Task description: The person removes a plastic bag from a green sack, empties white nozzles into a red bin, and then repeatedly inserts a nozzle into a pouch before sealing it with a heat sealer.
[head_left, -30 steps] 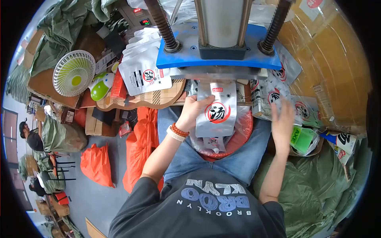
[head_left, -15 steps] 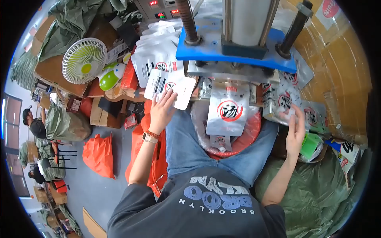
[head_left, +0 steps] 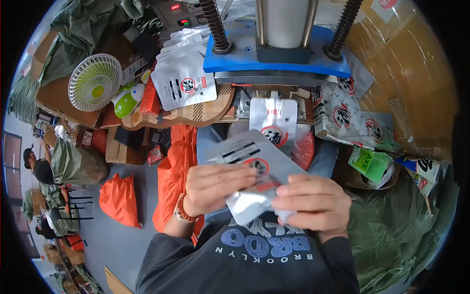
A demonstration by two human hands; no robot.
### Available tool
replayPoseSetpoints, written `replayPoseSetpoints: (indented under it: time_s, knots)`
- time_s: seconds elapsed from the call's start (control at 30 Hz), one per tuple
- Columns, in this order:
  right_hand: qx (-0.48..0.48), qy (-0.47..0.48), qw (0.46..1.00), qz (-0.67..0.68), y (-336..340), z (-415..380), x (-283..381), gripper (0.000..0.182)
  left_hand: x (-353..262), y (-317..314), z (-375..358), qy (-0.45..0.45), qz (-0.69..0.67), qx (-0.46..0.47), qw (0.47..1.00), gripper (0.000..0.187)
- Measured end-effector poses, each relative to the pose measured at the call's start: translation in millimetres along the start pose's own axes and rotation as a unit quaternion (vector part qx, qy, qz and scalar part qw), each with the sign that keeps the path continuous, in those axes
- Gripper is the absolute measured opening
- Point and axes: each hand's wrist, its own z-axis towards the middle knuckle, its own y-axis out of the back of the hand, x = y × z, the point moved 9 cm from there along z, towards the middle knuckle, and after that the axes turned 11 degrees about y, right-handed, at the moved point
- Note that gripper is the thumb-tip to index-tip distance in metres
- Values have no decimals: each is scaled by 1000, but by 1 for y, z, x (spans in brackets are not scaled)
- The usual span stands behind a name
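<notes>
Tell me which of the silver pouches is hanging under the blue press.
The upright pouch below the blue press plate, its red circle facing out. The others are held in both hands or lie stacked at the sides.

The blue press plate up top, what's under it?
Under the blue press plate a silver pouch hangs, its top edge tucked into the machine and hidden. Behind the pouch, an orange-red bag shows partly; the rest is covered.

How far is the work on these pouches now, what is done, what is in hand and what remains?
Done, it seems: a stack of white pouches lies left of the blue press. In hand: one silver pouch is held by the left hand and the right hand over the lap, and another pouch hangs under the press. Left: a pile of pouches on the right.
</notes>
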Motion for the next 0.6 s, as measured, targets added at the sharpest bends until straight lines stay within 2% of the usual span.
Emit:
replayPoseSetpoints:
  time_s: [0.07,0.1,0.13,0.17,0.23,0.27,0.3,0.37,0.4,0.47,0.5,0.57,0.6]
  knots:
    - [-27,-39,999,-18,5,-5,-10,22,4,-14,0,-5,-38,12,999,22]
    - [-52,-74,995,-33,10,-11,-21,24,20,-28,5,46,-53,33,997,18]
    - [-50,-115,989,-84,10,-33,-47,36,53,-51,3,132,-98,49,985,16]
    - [-93,-291,950,-60,6,-72,-85,47,89,-78,-5,217,-141,65,964,17]
    - [-100,-328,924,-168,23,-85,-106,54,152,-119,-24,450,-250,31,857,23]
    - [-124,-321,918,-196,40,-85,-99,51,176,-133,-31,475,-347,-27,808,26]
    - [-145,-314,912,-221,60,-84,-89,47,188,-136,-25,500,-379,-49,777,27]
    - [-152,-339,872,-318,96,-88,-72,39,195,-131,-10,534,-397,-53,745,25]
    - [-152,-340,873,-316,103,-95,-76,39,196,-130,3,520,-423,-59,740,22]
    - [-16,-383,775,-503,113,-114,-97,34,204,-136,8,520,-456,-60,720,19]
    - [50,-421,737,-527,107,-146,-123,32,206,-138,9,518,-458,-60,719,18]
    - [118,-555,704,-428,87,-199,-155,32,209,-139,4,537,-440,-61,717,18]
    - [118,-549,708,-428,87,-200,-155,32,208,-137,7,515,-441,-45,733,21]
